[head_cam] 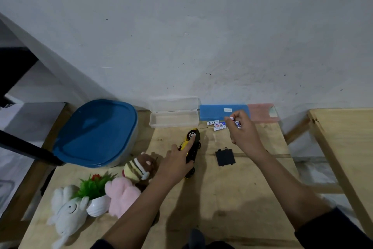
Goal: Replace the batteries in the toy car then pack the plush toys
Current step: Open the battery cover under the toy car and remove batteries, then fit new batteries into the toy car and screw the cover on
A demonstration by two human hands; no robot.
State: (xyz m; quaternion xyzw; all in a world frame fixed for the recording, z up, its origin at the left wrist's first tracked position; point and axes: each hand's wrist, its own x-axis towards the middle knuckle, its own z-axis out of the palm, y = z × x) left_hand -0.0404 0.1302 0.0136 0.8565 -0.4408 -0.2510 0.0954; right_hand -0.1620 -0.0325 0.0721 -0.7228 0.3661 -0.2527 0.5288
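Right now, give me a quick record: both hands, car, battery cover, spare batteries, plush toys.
left hand: holds the toy car tipped on its side
right hand: pinches one battery, lifted
battery cover: off, lying on the table right of car
loose batteries: a few, near the table's back edge
plush toys: three, unpacked, front left

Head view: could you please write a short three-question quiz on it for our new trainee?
1. True or false: the black battery cover is fitted on the toy car.
2. What does the right hand pinch? A) a battery B) a plush toy C) a screwdriver
3. Fill in: the left hand grips the ____.
Key: 1 false; 2 A; 3 toy car.
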